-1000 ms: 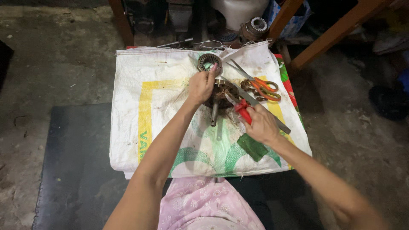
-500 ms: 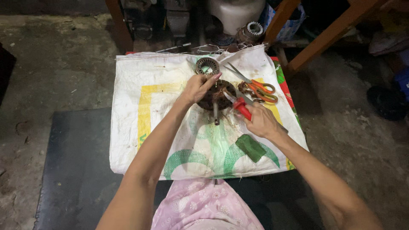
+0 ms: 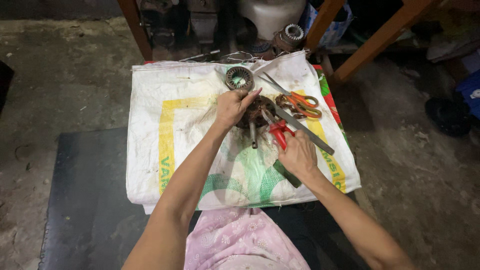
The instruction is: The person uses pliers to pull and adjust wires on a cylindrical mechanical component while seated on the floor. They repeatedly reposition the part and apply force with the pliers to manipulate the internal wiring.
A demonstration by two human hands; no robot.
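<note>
The left hand (image 3: 232, 107) has shifted onto the dark motor part (image 3: 257, 111).

On the woven sack (image 3: 175, 150) before you lie: one dark round motor core (image 3: 257, 111) under your left hand (image 3: 232, 107); one red-handled cutter (image 3: 277, 132) in your right hand (image 3: 297, 156); one pair of orange-handled scissors (image 3: 300, 102); one ringed metal disc (image 3: 239, 78); one long flat blade (image 3: 310, 134); and one green handle (image 3: 286, 173).
</note>
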